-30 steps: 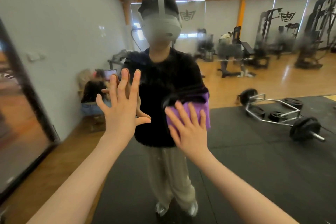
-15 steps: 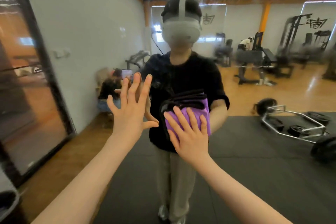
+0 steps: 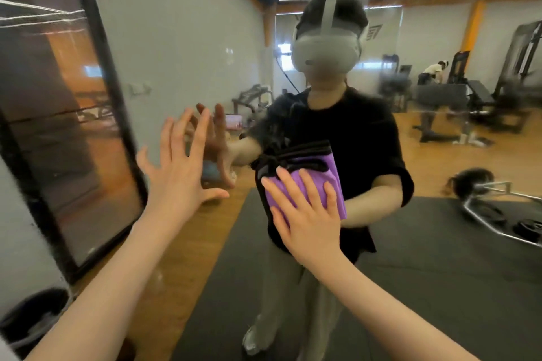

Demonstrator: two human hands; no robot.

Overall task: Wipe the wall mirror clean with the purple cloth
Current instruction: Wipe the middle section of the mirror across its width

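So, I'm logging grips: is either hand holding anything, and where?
Right hand presses the purple cloth's lower face flat against the mirror; left hand holds nothing.

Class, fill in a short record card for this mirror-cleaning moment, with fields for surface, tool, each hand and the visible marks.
Surface: wall mirror, reflecting a gym
Tool: purple cloth, folded, flat on the glass
Right hand: fingers straight, pressing the cloth to the mirror
Left hand: fingers spread, raised at the glass; contact cannot be told
Marks: smudges on the glass above the cloth
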